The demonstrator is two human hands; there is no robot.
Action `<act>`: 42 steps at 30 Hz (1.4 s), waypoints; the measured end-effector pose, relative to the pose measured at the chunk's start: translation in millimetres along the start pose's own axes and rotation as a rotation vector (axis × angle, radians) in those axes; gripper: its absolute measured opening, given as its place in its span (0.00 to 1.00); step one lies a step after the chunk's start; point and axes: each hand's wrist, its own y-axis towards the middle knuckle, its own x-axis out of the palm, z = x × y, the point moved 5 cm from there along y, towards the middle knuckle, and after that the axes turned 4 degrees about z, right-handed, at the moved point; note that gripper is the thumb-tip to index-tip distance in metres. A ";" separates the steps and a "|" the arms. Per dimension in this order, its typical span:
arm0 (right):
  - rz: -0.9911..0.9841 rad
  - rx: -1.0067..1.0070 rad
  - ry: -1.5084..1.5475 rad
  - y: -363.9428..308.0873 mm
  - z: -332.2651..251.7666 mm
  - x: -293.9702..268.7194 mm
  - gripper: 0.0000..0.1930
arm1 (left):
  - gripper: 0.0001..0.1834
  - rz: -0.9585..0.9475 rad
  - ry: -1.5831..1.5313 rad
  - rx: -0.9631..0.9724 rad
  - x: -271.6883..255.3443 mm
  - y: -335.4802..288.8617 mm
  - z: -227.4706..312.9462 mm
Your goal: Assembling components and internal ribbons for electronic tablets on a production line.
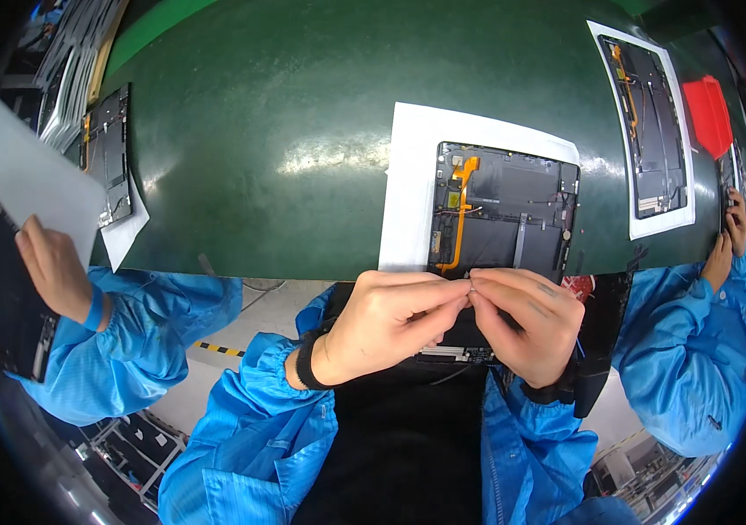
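My left hand [390, 319] and my right hand [526, 319] meet fingertip to fingertip over the near part of an opened tablet [497, 197]. Both are closed in a pinch around something tiny and pale, too small to name. The tablet has a black housing with dark battery panels and an orange flex cable [460, 219] down its left side. Under it lies a white paper sheet [412, 140], showing at the left and far sides. My hands hide the middle of the tablet's near half.
On the green table [259, 96], another opened tablet [653, 122] lies on white paper at right, near a red bin [707, 116]. At left, a co-worker's hand [58, 271] holds a pale sheet [36, 179] near an opened tablet [110, 153]. Another person's hands [728, 236] are at far right.
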 end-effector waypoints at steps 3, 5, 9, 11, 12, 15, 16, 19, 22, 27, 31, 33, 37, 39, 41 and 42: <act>0.049 -0.018 -0.070 -0.1 -4.2 1.4 0.12 | 0.11 0.026 0.022 0.032 2.5 -0.9 0.7; 0.089 -0.026 -0.118 -0.5 -6.3 1.5 0.11 | 0.12 0.049 0.102 0.075 2.9 -1.4 4.7; 0.131 -0.016 -0.152 -0.8 -7.4 3.1 0.10 | 0.13 0.069 0.197 0.180 3.2 -1.2 6.8; 0.104 0.154 -0.048 -1.6 -0.2 3.3 0.08 | 0.14 0.063 0.198 0.181 3.4 -1.4 6.6; 0.104 0.155 -0.048 -1.4 -1.4 2.5 0.08 | 0.14 0.062 0.199 0.181 3.2 -1.6 5.8; 0.074 0.387 0.096 -2.4 5.8 2.4 0.05 | 0.15 0.055 0.202 0.210 3.3 -2.2 5.5; 0.047 0.417 0.107 -1.4 6.8 3.7 0.06 | 0.14 0.059 0.207 0.210 3.0 -2.0 5.9; 0.069 0.350 0.028 -0.4 13.1 5.7 0.06 | 0.11 0.034 0.185 0.144 -0.4 0.6 8.3; 0.172 0.166 -0.207 4.1 22.3 0.1 0.08 | 0.09 -0.013 0.065 -0.026 -8.3 -2.3 1.3; 0.245 0.298 -0.294 4.3 38.7 -27.1 0.06 | 0.09 -0.052 -0.183 -0.227 -19.0 -11.6 -14.2; 0.308 0.494 -0.031 -48.7 49.9 -99.2 0.05 | 0.09 -0.040 -0.252 -0.281 -20.5 -14.5 -18.6; 0.395 0.668 -0.239 -90.9 64.5 -141.5 0.04 | 0.08 -0.055 -0.264 -0.288 -20.2 -9.6 -13.0; 0.265 0.674 -0.543 -88.4 48.7 -141.6 0.05 | 0.07 -0.075 -0.291 -0.303 -20.4 -3.2 -9.2; 0.229 0.614 -0.285 -63.2 29.8 -98.5 0.06 | 0.07 -0.059 -0.265 -0.310 -19.7 -4.0 -5.9; 0.060 0.297 -0.235 -28.0 6.7 -53.6 0.11 | 0.06 -0.066 -0.251 -0.310 -18.6 -0.6 -9.3; 0.032 0.150 -0.203 -6.6 -3.8 -31.5 0.16 | 0.06 -0.070 -0.183 -0.230 -18.3 0.5 -9.2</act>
